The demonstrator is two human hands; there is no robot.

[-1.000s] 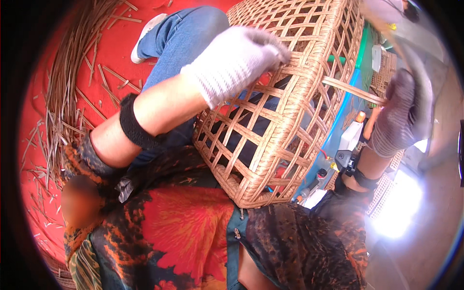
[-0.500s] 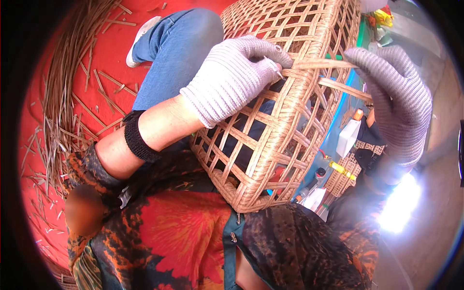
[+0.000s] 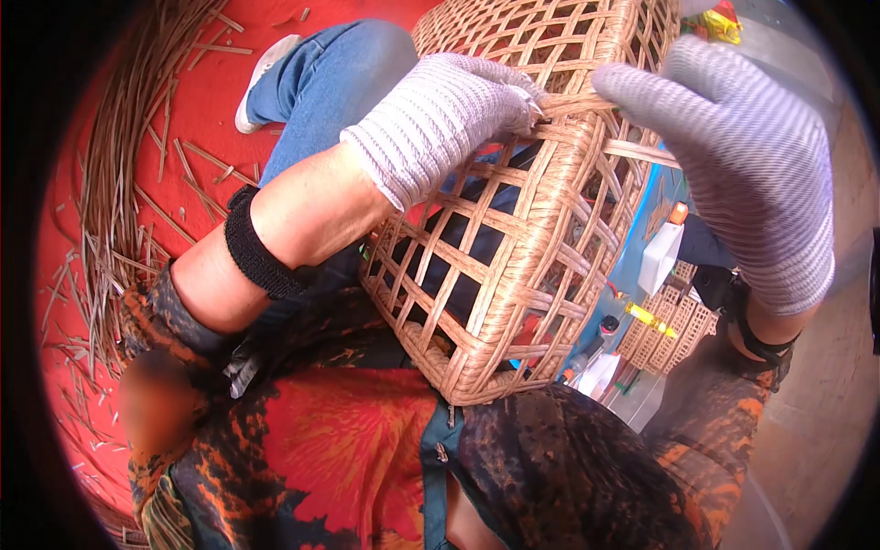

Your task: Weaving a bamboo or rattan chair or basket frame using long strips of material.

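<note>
A woven rattan basket (image 3: 513, 266) leans on my lap, its open-lattice sides meeting at a tightly wrapped edge. My left hand (image 3: 440, 124), in a white ribbed glove, is closed on this edge near its upper part. The left fingertips are partly hidden against the weave. A flat tan strip (image 3: 577, 105) lies across the edge, running from the left fingertips to my right hand (image 3: 733, 156). That gloved hand has its fingertips at the strip; its thumb is out of sight. Another pale strip (image 3: 642, 152) sticks out below the right fingers.
A bundle of long cane strips (image 3: 124, 174) lies at the left on the red floor covering (image 3: 220, 101), among scattered offcuts. A person's jeans-clad leg (image 3: 339, 92) is beyond my left arm. To the right are a white box (image 3: 660, 258), a yellow tool (image 3: 651, 321) and a woven panel (image 3: 683, 335).
My right hand has moved left and closer to the basket edge, so the strip between the hands shows shorter. My left hand stays at the edge, its wrist turned slightly.
</note>
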